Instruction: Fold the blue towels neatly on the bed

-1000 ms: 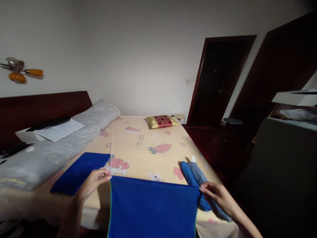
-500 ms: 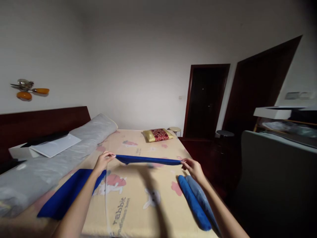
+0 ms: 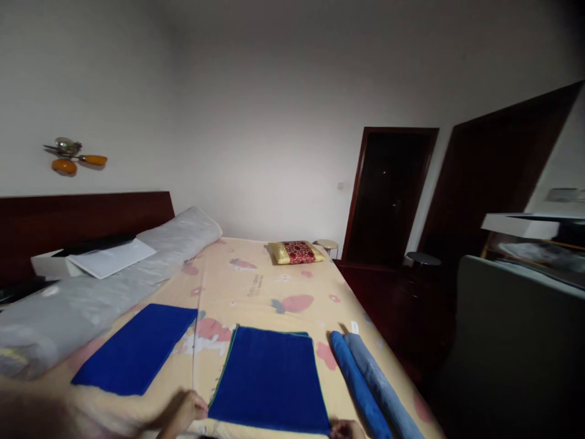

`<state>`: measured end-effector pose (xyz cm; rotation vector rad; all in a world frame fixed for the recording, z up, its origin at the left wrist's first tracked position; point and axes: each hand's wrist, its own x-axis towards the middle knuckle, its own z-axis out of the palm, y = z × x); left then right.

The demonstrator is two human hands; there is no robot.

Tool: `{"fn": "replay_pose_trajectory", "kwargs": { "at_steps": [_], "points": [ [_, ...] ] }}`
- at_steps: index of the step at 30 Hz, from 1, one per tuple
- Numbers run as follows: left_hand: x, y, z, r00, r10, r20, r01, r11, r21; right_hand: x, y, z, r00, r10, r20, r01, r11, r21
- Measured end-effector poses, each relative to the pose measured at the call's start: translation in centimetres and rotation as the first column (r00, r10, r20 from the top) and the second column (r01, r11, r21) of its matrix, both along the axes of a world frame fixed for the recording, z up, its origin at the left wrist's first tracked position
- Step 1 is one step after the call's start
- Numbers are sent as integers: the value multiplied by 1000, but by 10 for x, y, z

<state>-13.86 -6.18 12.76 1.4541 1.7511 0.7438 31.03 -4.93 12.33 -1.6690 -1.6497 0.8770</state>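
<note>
A dark blue cloth (image 3: 272, 378) with green edging lies flat on the bed in front of me, a second layer peeking out at its far edge. My left hand (image 3: 185, 411) pinches its near left corner. At the near right corner is my right hand (image 3: 346, 428), partly cut off by the bottom of the view, its fingers closed on the cloth. Left of it lies a folded blue cloth (image 3: 137, 347). To the right, a rolled bright blue cloth (image 3: 359, 381) and a rolled grey-blue cloth (image 3: 381, 384) lie side by side.
A gold and red pillow (image 3: 297, 252) rests at the bed's far end. Along the headboard (image 3: 86, 216) runs a long grey covered bolster (image 3: 183, 235), with a white board (image 3: 112, 257) on it. A chair back (image 3: 507, 341) and two stools stand beyond the bed.
The blue cloth, earlier stretched in the air between both hands, now lies spread on the bed. Both hands have come down and back towards me, still at its corners.
</note>
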Motion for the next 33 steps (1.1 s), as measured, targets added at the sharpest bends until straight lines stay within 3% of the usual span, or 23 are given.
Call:
{"fn": "replay_pose_trajectory", "kwargs": {
  "at_steps": [4, 10, 13, 16, 18, 21, 25, 29, 33],
  "points": [
    [-10, 4, -15, 991, -76, -109, 67, 994, -82, 12, 7, -26, 996, 44, 76, -40, 998, -52],
    [-4, 18, -8, 906, -235, -351, 165, 962, -217, 25, 23, -43, 971, -21, 238, 38, 997, -70],
    [26, 41, 0, 860, -211, -464, 176, 977, -119, 5, 29, -41, 941, -94, 325, 94, 995, 16],
    [78, 60, -4, 833, -157, -531, 196, 980, 17, -42, 33, -39, 933, -47, 358, 6, 993, 116],
    [115, 62, -20, 820, -126, -559, 206, 975, 82, -80, 34, -45, 922, 20, 387, -96, 979, 178],
    [154, 53, -60, 763, -62, -644, 237, 953, 188, -129, 33, -70, 872, 96, 480, -247, 933, 262],
    [163, 39, -108, 676, -37, -736, 286, 934, 215, -155, 31, -120, 849, 42, 527, -242, 917, 316],
    [156, 38, -124, 656, -4, -755, 318, 909, 272, -152, 32, -155, 840, 35, 541, -255, 906, 337],
    [155, 40, -134, 664, 8, -747, 332, 893, 305, -150, 37, -169, 832, 56, 551, -267, 912, 311]
  ]
}}
